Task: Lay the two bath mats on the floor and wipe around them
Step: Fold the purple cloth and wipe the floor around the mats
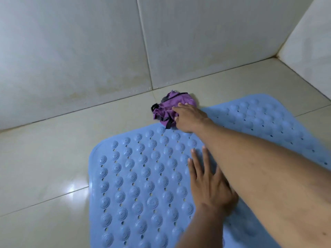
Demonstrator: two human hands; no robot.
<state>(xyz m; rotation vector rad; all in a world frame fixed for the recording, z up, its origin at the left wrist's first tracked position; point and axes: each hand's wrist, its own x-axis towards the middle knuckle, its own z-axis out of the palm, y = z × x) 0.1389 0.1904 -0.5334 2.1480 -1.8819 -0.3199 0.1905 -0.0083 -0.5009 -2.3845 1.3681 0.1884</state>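
Two blue rubber bath mats are down on the tiled floor [44, 158]. The near mat [143, 185] lies flat in front of the camera, its studded, hole-punched surface in plain sight. The far mat [259, 119] sits beyond it to the right, toward the corner, and the two seem to meet or overlap under the reaching arm, though the arm hides the exact join.

At the top edge of the near mat, on the bare tile, there's a bunched purple cloth [170, 108] with black straps or trim. The right hand [188, 119] is stretched out on it, fingers curled over the near side of the bundle, pressing or gripping it against the floor; which of the two I cannot tell for sure.

The left hand [209, 185] is open, palm down, fingers spread flat on the near mat, holding nothing.

Behind the cloth, the wall tiles [89, 51] rise from the floor, stained yellowish near the base, with a second wall [313, 51] closing the corner on the right.
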